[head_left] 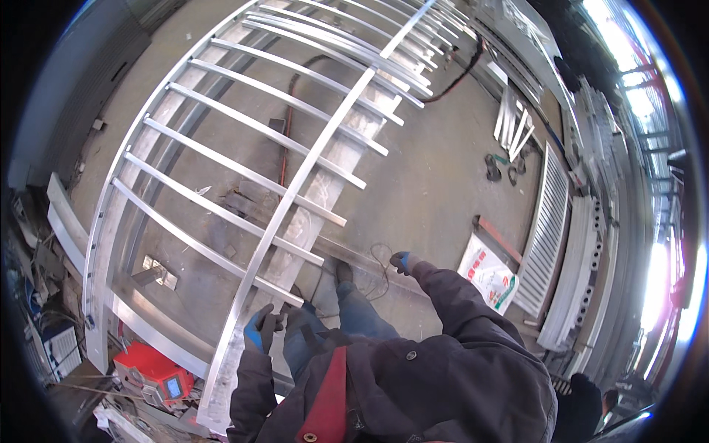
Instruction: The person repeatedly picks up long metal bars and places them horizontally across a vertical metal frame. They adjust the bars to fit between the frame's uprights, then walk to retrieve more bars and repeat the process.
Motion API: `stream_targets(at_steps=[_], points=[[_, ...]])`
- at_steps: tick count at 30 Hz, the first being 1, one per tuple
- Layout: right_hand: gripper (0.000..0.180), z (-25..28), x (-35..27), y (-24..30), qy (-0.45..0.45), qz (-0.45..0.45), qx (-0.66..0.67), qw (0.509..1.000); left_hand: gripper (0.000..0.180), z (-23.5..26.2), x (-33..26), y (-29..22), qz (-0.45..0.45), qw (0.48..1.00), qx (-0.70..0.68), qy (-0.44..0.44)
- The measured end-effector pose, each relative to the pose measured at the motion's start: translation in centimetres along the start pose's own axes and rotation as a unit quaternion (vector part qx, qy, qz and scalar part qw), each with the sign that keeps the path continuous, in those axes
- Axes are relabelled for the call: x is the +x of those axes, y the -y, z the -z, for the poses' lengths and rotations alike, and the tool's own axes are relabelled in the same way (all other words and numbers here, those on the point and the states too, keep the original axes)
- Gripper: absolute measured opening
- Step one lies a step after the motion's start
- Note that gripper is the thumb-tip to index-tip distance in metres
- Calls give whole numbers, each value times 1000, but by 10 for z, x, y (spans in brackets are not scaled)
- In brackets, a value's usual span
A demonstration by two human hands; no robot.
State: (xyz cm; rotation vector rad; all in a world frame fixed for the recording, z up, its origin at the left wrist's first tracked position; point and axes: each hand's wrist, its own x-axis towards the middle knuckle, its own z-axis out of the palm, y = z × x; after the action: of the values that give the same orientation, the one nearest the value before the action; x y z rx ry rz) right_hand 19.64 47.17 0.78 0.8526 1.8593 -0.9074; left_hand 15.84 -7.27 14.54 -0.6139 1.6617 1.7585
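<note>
The long metal rail [295, 192] runs from near the person's left side far up across the barred metal frame [221, 148], laid over its crossbars, seemingly so it can be lined up against them. The left hand [260, 330], in a blue glove, is closed around the rail's near end beside a small dark tool, steadying it. The right hand [402, 261], also gloved, hangs free to the right over the concrete floor [436, 184], and I cannot tell how far its fingers are spread; a red machine [151, 375] sits near left.

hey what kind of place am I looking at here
Most likely a metal fabrication or welding workshop. A large metal railing frame lies across the concrete floor, a red welding machine sits beside it, and more metal profiles are stacked on the right.
</note>
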Motion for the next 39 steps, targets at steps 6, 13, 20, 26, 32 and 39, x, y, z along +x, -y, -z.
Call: stream_targets(at_steps=[6, 13, 20, 26, 32, 39], points=[[44, 20, 21, 27, -60, 148, -27, 987, 51, -54, -8, 17, -108, 993, -41, -25], [66, 39, -34, 7, -64, 107, -49, 991, 45, -87, 11, -22, -120, 993, -16, 8], [75, 193, 66, 14, -274, 84, -53, 957, 41, -104, -2, -65, -146, 982, -68, -96], [95, 405, 125, 208, -527, 283, -179, 781, 40, -181, 11, -41, -134, 972, -79, -173], [100, 507, 154, 351, -373, 194, -316, 851, 41, -306, 14, -22, -65, 973, -113, -189], [77, 524, 174, 351, -306, 225, -265, 886, 42, -366, -2, -24, -42, 969, -92, -224]])
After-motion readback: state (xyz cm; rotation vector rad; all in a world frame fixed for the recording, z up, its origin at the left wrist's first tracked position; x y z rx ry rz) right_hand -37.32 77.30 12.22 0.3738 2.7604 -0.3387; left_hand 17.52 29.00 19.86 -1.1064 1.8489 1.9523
